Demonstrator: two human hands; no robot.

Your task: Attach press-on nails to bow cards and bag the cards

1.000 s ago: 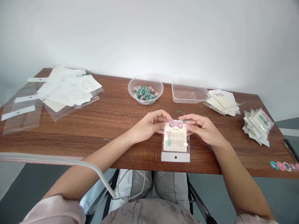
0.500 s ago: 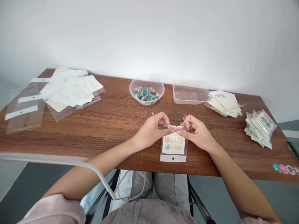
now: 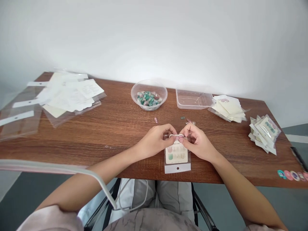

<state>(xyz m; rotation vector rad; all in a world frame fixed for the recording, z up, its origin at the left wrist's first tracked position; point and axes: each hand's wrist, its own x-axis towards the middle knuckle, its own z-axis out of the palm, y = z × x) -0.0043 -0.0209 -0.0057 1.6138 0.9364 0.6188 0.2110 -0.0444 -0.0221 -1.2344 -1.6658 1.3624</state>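
Note:
A small clear bag [image 3: 177,156] holding a cream card with a pink bow and rows of press-on nails lies at the near edge of the wooden table [image 3: 115,128]. My left hand [image 3: 156,139] pinches the bag's far edge from the left. My right hand [image 3: 196,141] pinches the same edge from the right, fingers curled. The bag's white header strip with a hole points toward me.
A round clear bowl [image 3: 149,95] of green and pink nails stands behind my hands, and a clear rectangular tub [image 3: 193,97] beside it. Blank cards [image 3: 228,106] and filled bags [image 3: 263,133] lie at right. Clear sleeves and papers [image 3: 60,94] cover the left. Loose nails [image 3: 156,120] lie nearby.
The bagged card has come down from a tilted, raised position to lie flat at the table's near edge. Both hands have closed in on its far edge.

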